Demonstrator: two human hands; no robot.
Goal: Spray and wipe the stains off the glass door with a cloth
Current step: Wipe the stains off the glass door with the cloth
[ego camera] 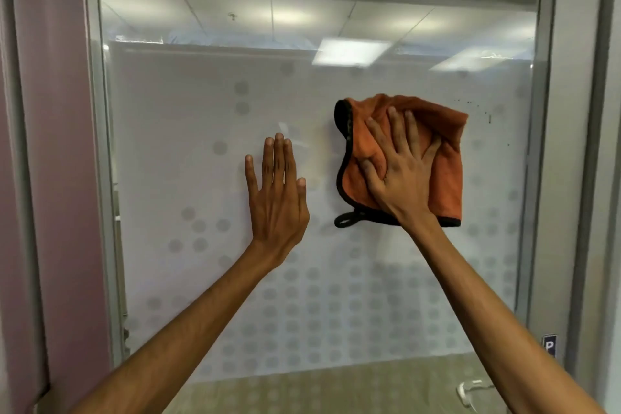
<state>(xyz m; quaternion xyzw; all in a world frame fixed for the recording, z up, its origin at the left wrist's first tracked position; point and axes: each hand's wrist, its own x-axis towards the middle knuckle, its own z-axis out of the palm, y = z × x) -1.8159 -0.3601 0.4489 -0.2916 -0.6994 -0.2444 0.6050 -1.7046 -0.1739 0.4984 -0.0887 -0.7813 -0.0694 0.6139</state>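
The glass door (188, 131) fills the view, frosted in its middle band with grey dots. An orange cloth (447, 158) with a black hem and loop is pressed flat against the glass at centre right. My right hand (400, 171) lies spread over the cloth, holding it to the pane. Dark specks of stain (487, 114) dot the glass just right of the cloth's upper corner. My left hand (277, 198) rests flat on the glass to the left of the cloth, fingers straight and holding nothing. No spray bottle is in view.
A grey metal frame (544, 178) borders the glass on the right and another upright on the left (100, 178). A pink wall (50, 144) stands at far left. A door handle (470, 391) and a small "P" sign (549, 345) sit at lower right.
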